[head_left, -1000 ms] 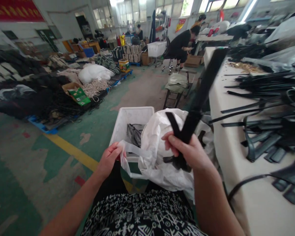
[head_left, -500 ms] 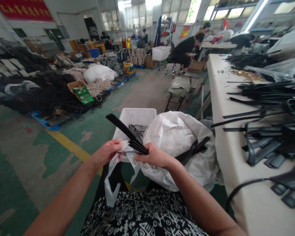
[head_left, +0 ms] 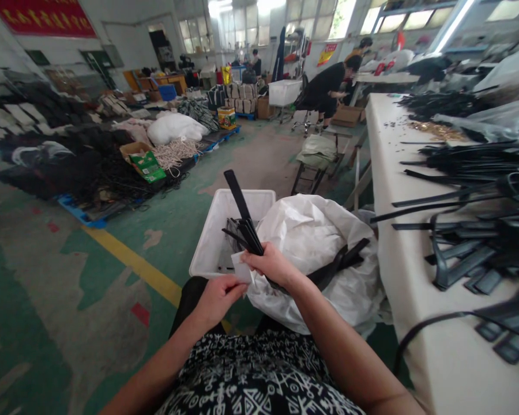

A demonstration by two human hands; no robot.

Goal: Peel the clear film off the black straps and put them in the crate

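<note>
My right hand (head_left: 270, 264) is closed round a bundle of black straps (head_left: 247, 230), whose longest one points up and away over the white bin (head_left: 199, 253). A small piece of white plastic (head_left: 241, 268) lies between my two hands. My left hand (head_left: 218, 297), lower and to the left, pinches the lower edge of that plastic. Dark strips lie inside the bin. Just right of my right hand is a large white sack (head_left: 303, 230) with black straps (head_left: 341, 264) lying across it.
On the right, a long cream-covered table (head_left: 384, 173) bears piles of black straps (head_left: 471, 164) and small gold-coloured parts (head_left: 436, 131). A stool with folded cloth (head_left: 315, 153) stands ahead. Farther back, a person in black (head_left: 326, 86) bends forward. Pallets with goods (head_left: 86, 213) stand at left.
The strap bundle has swung more upright. My left hand has moved down and to the right, and the long white plastic strip that hung from my hands now shows only as a short piece.
</note>
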